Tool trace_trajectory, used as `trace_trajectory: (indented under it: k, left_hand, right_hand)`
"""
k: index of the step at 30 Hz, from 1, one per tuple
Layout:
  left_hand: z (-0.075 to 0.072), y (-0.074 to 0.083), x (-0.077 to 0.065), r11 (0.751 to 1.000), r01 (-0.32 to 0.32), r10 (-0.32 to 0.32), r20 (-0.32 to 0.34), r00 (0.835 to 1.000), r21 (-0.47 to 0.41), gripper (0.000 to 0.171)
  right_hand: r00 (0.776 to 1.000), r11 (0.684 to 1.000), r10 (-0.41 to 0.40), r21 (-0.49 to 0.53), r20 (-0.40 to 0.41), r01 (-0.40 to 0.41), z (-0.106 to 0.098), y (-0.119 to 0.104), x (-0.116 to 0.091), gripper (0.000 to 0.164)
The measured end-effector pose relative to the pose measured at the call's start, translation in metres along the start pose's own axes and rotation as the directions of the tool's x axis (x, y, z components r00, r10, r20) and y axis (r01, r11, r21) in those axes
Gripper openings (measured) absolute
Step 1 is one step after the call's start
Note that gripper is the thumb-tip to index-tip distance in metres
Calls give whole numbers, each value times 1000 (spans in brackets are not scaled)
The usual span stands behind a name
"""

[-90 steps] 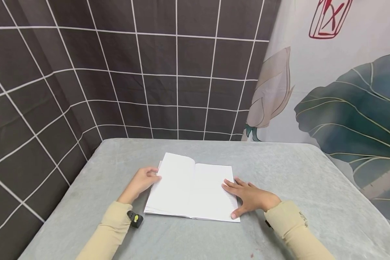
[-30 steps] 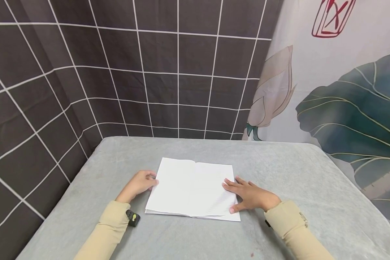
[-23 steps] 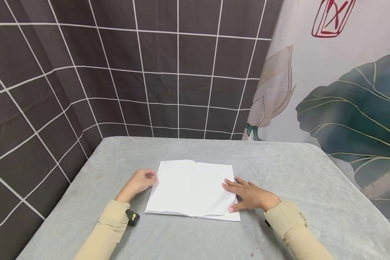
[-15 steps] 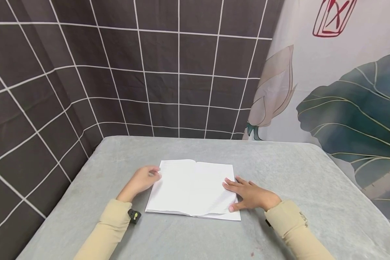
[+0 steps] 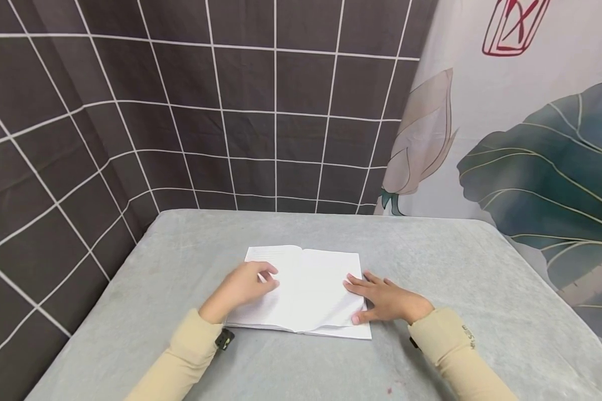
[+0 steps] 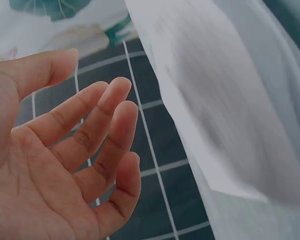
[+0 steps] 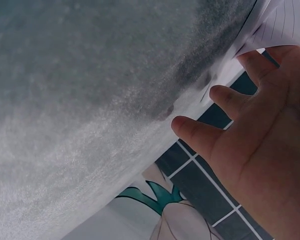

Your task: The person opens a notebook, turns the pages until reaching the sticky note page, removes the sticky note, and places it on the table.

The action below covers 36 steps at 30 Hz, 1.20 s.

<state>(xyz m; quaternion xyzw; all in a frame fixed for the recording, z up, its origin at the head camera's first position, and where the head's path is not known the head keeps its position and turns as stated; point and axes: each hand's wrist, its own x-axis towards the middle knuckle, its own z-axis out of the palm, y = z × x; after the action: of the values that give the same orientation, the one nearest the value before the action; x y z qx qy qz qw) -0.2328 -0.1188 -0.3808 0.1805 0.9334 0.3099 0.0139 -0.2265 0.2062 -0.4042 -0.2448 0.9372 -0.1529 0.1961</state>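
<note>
An open notebook with white pages lies on the table; faint ruled lines show at the top of its left page. My left hand is over that left page, fingers loosely bent. The left wrist view shows a gap between thumb and fingers, nothing held, and the blurred notebook beside the hand. My right hand rests with spread fingers on the right page's outer edge. Near its thumb, the page's lower corner bows up from the sheet beneath. A lined page meets the right fingers in the right wrist view.
A grey cloth-covered table extends around the notebook. Behind it hangs a dark curtain with a white grid. At the right is a pale curtain printed with leaves and a flower bud.
The left page, raised and held at its edge by my left hand earlier, now lies flatter. That hand has let go and moved right over the page. The right page's lower corner has bowed up.
</note>
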Motion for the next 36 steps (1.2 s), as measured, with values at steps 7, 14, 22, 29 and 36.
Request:
trace_trajectory:
  k: [7, 14, 22, 29, 36]
  left_hand:
    - [18, 28, -5, 989, -88, 87, 11, 996, 122, 24]
    - [35, 47, -9, 931, -231, 236, 17, 972, 282, 25]
    - [54, 65, -11, 881, -302, 278, 119, 953, 364, 33]
    - [67, 75, -13, 816, -335, 300, 151, 942, 470, 38]
    - [76, 76, -12, 783, -358, 316, 169, 933, 510, 32]
  right_hand:
    - [1000, 1000, -8, -3, -7, 8, 0, 0, 0, 86]
    - [1000, 1000, 3, -2, -6, -3, 1, 0, 1, 86]
    - [1000, 1000, 4, -23, -4, -4, 1, 0, 2, 85]
    - [1000, 1000, 5, -29, -8, -5, 2, 1, 3, 85]
    - [1000, 999, -1, -39, -25, 0, 3, 2, 3, 85]
